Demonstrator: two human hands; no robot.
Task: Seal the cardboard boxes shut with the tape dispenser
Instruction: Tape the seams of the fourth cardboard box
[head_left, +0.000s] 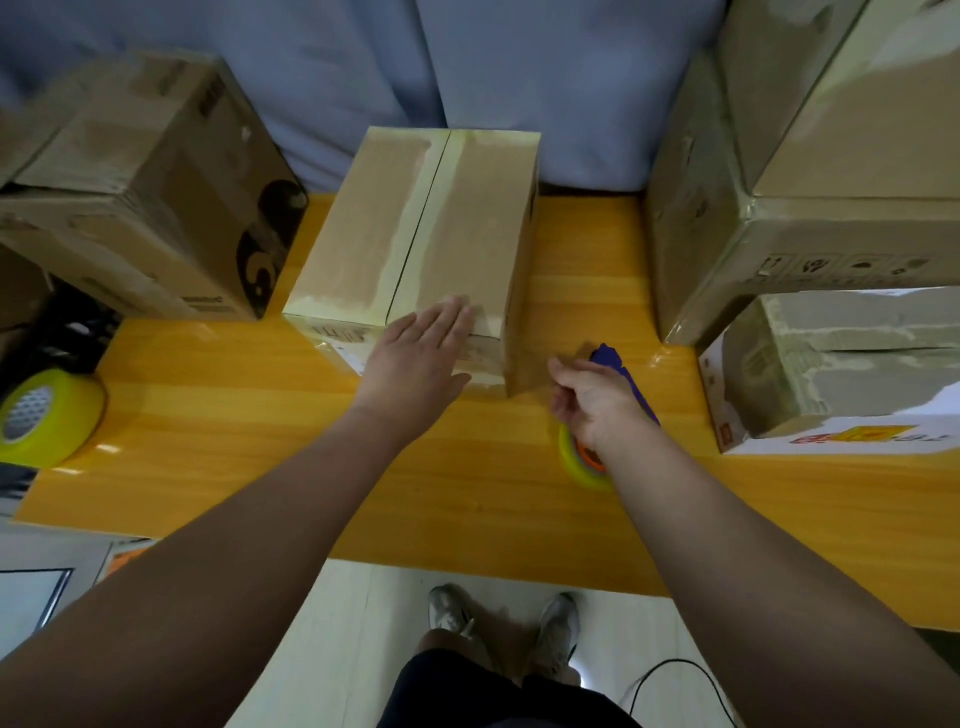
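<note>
Head view: my left hand (415, 358) lies flat on the cardboard box (415, 234) at centre frame; my right hand (597, 400) grips the tape dispenser (623, 379).

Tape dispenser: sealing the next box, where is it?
Head view: the tape dispenser is gripped in the right hand, over the table, right of the middle box.

A packing room: taped cardboard boxes (810, 171) crowd an orange worktable (260, 415) beside a spare tape roll (47, 415).

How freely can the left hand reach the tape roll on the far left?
Probably yes, freely: the left hand lies flat on the middle box, holding nothing, and only bare table lies between it and the tape roll.
</note>
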